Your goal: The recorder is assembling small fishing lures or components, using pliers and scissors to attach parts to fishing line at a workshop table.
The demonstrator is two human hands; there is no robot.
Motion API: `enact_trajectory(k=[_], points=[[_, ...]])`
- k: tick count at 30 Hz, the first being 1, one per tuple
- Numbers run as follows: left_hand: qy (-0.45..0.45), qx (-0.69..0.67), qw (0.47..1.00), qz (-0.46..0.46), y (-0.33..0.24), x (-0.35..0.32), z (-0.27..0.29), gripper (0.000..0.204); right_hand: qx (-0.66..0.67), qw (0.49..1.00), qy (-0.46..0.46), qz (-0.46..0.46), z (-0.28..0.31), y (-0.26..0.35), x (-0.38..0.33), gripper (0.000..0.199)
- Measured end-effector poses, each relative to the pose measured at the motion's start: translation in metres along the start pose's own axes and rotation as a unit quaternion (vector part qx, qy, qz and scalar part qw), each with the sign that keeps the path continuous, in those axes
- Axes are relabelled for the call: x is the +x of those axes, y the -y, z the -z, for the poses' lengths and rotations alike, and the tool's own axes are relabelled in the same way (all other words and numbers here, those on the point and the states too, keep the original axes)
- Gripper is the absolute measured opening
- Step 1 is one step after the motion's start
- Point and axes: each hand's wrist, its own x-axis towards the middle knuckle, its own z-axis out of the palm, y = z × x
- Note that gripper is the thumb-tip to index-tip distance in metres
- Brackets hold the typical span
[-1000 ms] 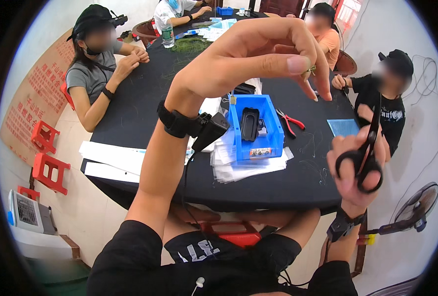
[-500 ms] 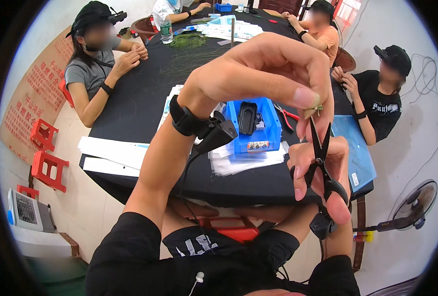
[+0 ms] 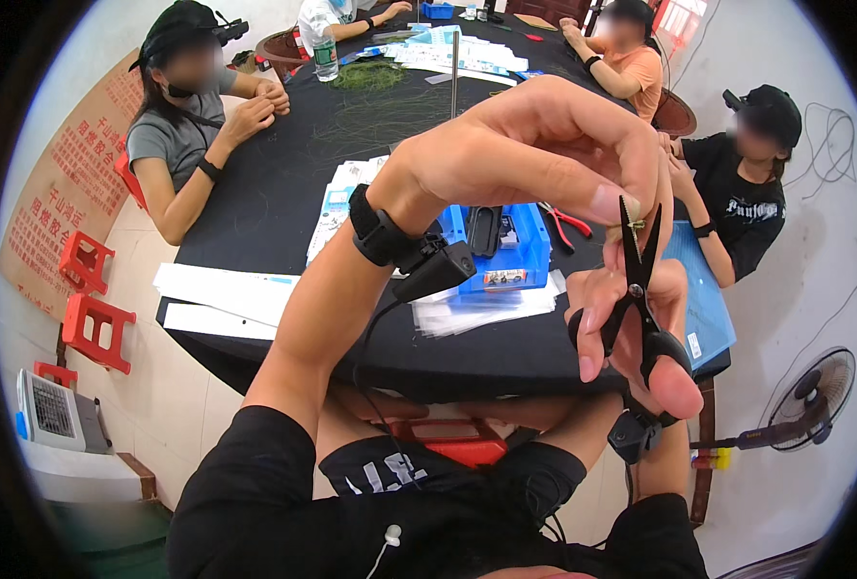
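Note:
My left hand [image 3: 534,145] is raised over the table and bent at the wrist, thumb and fingertips pinched together. A tiny green knotted bit of strand [image 3: 635,225] sticks out of the pinch; its exact kind is too small to tell. My right hand [image 3: 677,289] is just below, with thumb and fingers through the handles of black scissors [image 3: 638,291]. The scissor blades point upward and stand apart, one on each side of the knotted bit. Whether they touch it I cannot tell. Both wrists wear black straps with small cameras.
Behind my hands stand a blue bin [image 3: 541,253] holding a black case [image 3: 483,232], and red-handled pliers [image 3: 571,224]. Clear plastic sleeves [image 3: 486,315], white sheets [image 3: 221,289] and a blue folder [image 3: 703,309] lie around. Green strands [image 3: 366,77] lie farther off. Several people sit around the table.
The scissors have risen, bringing their blades from below the green bit to either side of it. My left hand has shifted slightly right and down, still pinching.

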Motion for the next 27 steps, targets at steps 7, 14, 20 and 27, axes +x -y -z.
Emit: enact_trajectory(k=[7, 14, 20, 27], points=[[0.0, 0.004, 1.0, -0.002, 0.0, 0.001, 0.0, 0.013, -0.026, 0.999, -0.026, -0.015, -0.004, 0.003, -0.002, 0.091], [0.008, -0.002, 1.0, -0.003, -0.002, 0.001, 0.0, 0.012, -0.039, 0.997, -0.062, -0.004, -0.011, 0.005, -0.001, 0.092], [-0.002, -0.005, 1.0, 0.003, -0.003, 0.0, -0.001, 0.011, -0.065, 0.995, -0.077, -0.021, -0.012, 0.008, -0.001, 0.092], [-0.012, 0.009, 1.0, -0.002, 0.001, 0.0, 0.0, 0.013, -0.095, 0.99, -0.101, -0.024, -0.012, 0.009, -0.001, 0.093]])
